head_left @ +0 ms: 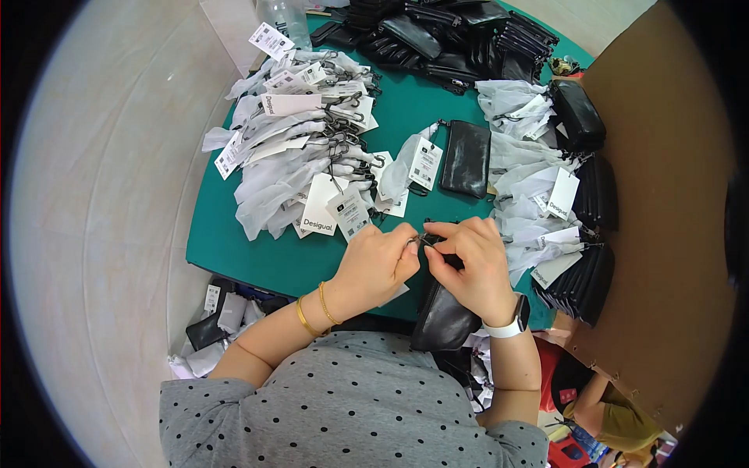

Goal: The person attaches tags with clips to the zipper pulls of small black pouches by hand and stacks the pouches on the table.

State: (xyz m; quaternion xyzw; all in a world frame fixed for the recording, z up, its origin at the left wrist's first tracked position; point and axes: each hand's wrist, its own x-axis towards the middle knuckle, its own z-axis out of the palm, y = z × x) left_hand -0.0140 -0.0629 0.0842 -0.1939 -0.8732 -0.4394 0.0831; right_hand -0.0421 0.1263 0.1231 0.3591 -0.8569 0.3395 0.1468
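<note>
My left hand (380,259) and my right hand (470,261) meet near the front edge of the green table, fingertips pinched on a small dark metal clasp (422,239). Below my right hand a black pouch (443,316) hangs at the table edge, partly covered by that hand. Just beyond my hands lies another black pouch (466,158), with a white wrapped strap (399,165) and a paper tag (425,164) beside it. Left of them is a heap of white wrapped straps (273,175) with dark chains and tags.
Many black pouches (409,37) are piled at the table's (226,234) far side. Stacked pouches (597,191) with wrapped straps line the right side, beside a brown cardboard panel (663,179). A clear bottle (285,23) stands far left. Another person's arm (591,405) shows lower right.
</note>
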